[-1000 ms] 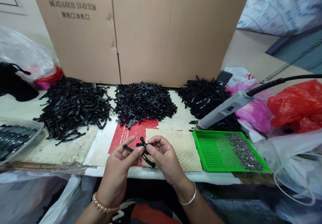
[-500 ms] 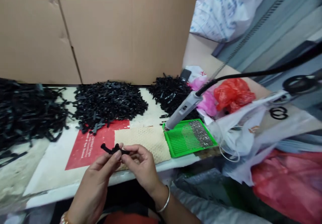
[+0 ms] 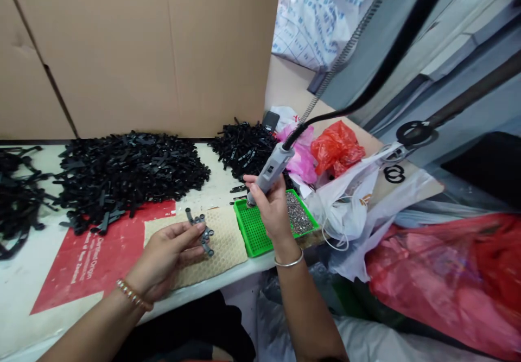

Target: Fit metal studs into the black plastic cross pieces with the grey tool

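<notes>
Left hand [image 3: 173,245] now pinches the jointed black part [image 3: 201,230] alone, above the beige mat [image 3: 228,237]; right hand [image 3: 277,215] has left it for the grey driver [image 3: 273,165], so work goes from two-handed handling to tool handling. Left forearm slants inward; right rises, fingers bent around driver, closure unclear, over green tray [image 3: 256,233]; black pile [image 3: 134,166] behind.

White letters run up the red sheet [image 3: 114,259]: "Certified Origin", then "of New Zealand", the smaller print between them too blurred to read! Blue markings cover the white sack [image 3: 317,23], none of them legible.
</notes>
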Demonstrator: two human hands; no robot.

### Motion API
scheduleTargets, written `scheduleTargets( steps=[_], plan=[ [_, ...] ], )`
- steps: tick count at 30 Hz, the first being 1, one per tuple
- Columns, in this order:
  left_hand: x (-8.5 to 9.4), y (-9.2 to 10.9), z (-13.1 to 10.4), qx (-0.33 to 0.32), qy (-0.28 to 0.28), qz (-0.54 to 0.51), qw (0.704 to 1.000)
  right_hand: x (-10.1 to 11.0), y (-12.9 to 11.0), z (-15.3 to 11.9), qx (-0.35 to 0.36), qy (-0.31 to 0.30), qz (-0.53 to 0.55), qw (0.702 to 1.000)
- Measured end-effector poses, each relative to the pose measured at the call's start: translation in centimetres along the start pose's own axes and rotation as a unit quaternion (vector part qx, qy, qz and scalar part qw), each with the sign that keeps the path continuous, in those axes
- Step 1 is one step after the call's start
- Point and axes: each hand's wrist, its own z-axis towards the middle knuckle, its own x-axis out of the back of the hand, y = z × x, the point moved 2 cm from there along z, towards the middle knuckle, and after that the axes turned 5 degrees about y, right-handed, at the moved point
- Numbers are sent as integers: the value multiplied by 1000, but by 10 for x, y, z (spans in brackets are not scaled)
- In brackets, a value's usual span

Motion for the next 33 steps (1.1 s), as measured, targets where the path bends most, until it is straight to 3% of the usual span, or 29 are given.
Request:
scheduleTargets(
  steps=[4, 7, 10, 14, 33],
  plan=[
    [-23, -8, 20, 6, -41, 16, 999, 31, -11, 1, 30, 17, -11, 999],
    [-31, -17, 33, 24, -38, 48, 998, 59, -1, -9, 2, 86, -15, 996],
    [-33, -23, 38, 37, -36, 73, 996, 73, 18, -22, -38, 161, 23, 986],
    [-33, -23, 37, 42, -28, 86, 995, 73, 31, -29, -34, 193, 82, 977],
    [-31, -22, 35, 41, -36, 101, 993, 75, 48, -25, -37, 147, 77, 985]
  ],
)
